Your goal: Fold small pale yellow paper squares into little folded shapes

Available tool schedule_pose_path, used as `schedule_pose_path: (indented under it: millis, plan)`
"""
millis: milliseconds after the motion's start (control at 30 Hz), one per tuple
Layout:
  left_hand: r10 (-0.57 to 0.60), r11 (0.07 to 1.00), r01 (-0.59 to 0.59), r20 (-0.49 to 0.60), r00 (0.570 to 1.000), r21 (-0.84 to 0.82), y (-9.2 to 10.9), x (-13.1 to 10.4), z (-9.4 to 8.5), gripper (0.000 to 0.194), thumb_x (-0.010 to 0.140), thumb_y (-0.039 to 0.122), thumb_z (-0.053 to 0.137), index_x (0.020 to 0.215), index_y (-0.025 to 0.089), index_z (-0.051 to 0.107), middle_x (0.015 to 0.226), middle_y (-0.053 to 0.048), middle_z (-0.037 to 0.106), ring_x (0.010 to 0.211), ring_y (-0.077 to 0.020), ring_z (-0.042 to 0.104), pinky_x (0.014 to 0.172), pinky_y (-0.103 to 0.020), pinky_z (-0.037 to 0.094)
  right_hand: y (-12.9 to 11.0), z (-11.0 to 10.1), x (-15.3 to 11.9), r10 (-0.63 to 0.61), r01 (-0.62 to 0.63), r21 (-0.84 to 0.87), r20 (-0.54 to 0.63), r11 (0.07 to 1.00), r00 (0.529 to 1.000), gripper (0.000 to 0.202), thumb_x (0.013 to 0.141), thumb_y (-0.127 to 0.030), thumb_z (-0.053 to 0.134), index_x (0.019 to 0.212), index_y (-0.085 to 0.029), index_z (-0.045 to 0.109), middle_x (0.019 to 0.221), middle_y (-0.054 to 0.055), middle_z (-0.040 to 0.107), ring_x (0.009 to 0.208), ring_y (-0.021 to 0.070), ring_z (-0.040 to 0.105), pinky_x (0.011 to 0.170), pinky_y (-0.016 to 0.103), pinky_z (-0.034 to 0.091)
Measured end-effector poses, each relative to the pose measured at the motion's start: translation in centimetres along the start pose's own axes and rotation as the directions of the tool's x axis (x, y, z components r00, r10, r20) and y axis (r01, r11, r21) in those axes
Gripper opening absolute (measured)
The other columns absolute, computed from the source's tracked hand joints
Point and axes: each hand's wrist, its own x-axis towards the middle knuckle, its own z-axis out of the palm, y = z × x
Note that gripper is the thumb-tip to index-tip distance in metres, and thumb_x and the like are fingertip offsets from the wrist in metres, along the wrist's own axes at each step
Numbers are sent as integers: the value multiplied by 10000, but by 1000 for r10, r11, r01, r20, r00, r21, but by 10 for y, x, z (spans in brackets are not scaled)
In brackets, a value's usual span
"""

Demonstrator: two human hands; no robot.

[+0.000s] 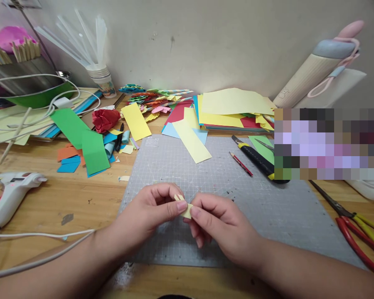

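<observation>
A small folded piece of pale yellow paper (187, 211) is pinched between both hands above the grey cutting mat (277, 220). My left hand (157, 205) grips its left side between thumb and curled fingers, and narrow pointed ends of the paper stick up past the thumb. My right hand (220, 220) holds its right edge, thumb on top, the other fingers curled below. Beyond the hands, a pale yellow strip (193, 143) lies across the mat's far edge. A red pencil (241, 163) and a black-and-yellow utility knife (257, 161) rest on the mat to the right.
A white glue gun (14, 195) with its cable lies at the left. Green paper strips (95, 151) and a red paper flower (105, 120) are behind it. Stacked coloured paper (237, 101) sits by the wall. Red-and-yellow-handled scissors (345, 216) lie at the right.
</observation>
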Motion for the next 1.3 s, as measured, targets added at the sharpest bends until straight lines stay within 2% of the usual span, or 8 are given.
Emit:
schedule_pose_path:
  millis: [200, 367, 533, 633, 767, 867, 1067, 1300]
  plan:
    - [-88, 995, 86, 33, 996, 48, -3, -1, 0, 210, 786, 322, 676, 692, 169, 567, 629, 42, 494, 606, -107, 389, 579, -246, 281, 1, -4, -1, -108, 111, -134, 26, 985, 994, 262, 856, -238, 467, 603, -186, 509, 503, -45, 462, 455, 83, 424, 445, 211, 330]
    - [-115, 982, 105, 55, 992, 160, 0, -2, 4, 226, 796, 331, 642, 683, 176, 523, 611, 53, 423, 608, -112, 345, 569, -250, 255, -2, -2, -1, -141, 112, -292, -79, 950, 987, 333, 787, -179, 468, 465, -196, 386, 439, -56, 386, 422, 71, 343, 416, 219, 255]
    - [-20, 993, 23, -23, 1000, 115, 0, -1, 3, 179, 799, 287, 634, 691, 176, 544, 639, 43, 509, 611, -106, 406, 589, -241, 307, 0, -1, 1, 17, -20, -98, -37, 995, 999, 219, 829, -271, 492, 624, -193, 487, 542, -34, 498, 461, 94, 458, 453, 230, 363]
    - [2, 995, 1, -30, 1000, 95, 0, -2, 4, 169, 797, 279, 644, 697, 176, 555, 654, 39, 542, 618, -105, 433, 600, -239, 329, 0, 1, 3, 51, -52, -35, -35, 998, 998, 184, 815, -265, 513, 649, -200, 470, 521, -51, 481, 431, 84, 425, 429, 221, 338]
    - [7, 995, -4, -30, 1000, 104, 0, -3, 7, 184, 798, 292, 650, 693, 173, 557, 676, 32, 545, 648, -110, 444, 614, -238, 339, 0, 5, 2, -36, 19, -122, -141, 992, 989, 216, 740, -196, 546, 583, -211, 398, 519, -75, 371, 460, 69, 309, 431, 209, 252]
    - [24, 992, -17, -60, 998, 129, -1, -2, 5, 183, 795, 298, 653, 697, 174, 562, 667, 37, 519, 629, -107, 420, 598, -236, 327, 1, 4, 1, -82, 51, -166, -185, 985, 979, 229, 754, -195, 562, 588, -209, 405, 533, -71, 377, 475, 74, 325, 445, 215, 265]
    - [23, 986, -10, -77, 997, 165, -2, 1, 2, 191, 797, 302, 635, 683, 183, 539, 639, 49, 482, 586, -103, 393, 582, -241, 315, 2, -2, 4, -37, 40, 15, -159, 999, 987, 220, 896, -320, 514, 713, -197, 515, 556, -56, 497, 458, 76, 457, 459, 213, 359]
    - [59, 987, -38, -130, 990, 159, -2, 1, 3, 200, 810, 314, 631, 691, 190, 529, 621, 63, 473, 565, -97, 389, 593, -243, 322, 1, -2, 6, -15, 30, 84, -170, 996, 985, 191, 858, -331, 598, 749, -190, 530, 583, -56, 516, 479, 70, 476, 436, 191, 352]
